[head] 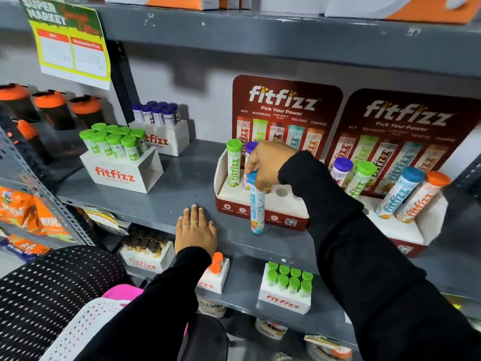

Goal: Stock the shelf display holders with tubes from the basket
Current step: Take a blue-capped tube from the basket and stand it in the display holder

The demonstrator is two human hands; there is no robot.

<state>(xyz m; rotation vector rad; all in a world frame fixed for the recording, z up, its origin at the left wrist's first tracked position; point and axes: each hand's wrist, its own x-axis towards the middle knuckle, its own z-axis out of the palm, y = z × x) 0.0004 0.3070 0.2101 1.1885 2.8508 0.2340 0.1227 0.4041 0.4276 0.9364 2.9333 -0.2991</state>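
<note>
Our right hand (270, 162) pinches a blue-capped tube (257, 201) (upright) before the red holder (260, 217); left hand (195, 230) lies flat, fingers together.

Black sleeves (364, 256); seemingly two finger rings (190, 224).

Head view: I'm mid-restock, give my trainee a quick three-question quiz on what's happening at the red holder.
1. True or false: the right hand grips the blue-capped tube by its top.
2. What does the left hand do? A) holds a tube B) rests flat on the shelf C) reaches into the basket
3. Which cap colour has the tube standing leftmost in the red holder?

Key: 1 true; 2 B; 3 green.
</note>
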